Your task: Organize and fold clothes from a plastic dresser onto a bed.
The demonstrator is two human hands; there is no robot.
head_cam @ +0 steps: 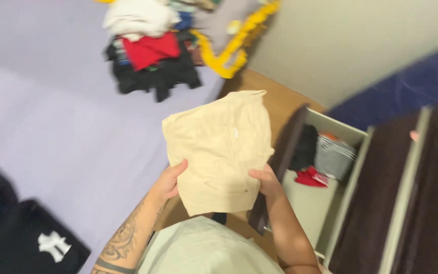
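Folded beige garment [219, 152], held flat and level above the bed edge: left hand [169, 182] and right hand [265, 181] pinch its near corners, keeping the fold intact. Open drawer [353, 167] at right holds a black item [304, 147], a grey striped piece [333, 157] and something red [311, 177].

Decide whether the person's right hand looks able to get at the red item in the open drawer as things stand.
Probably not at once: the right hand grips the folded beige garment. The red item lies uncovered in the open drawer, close beside that hand.
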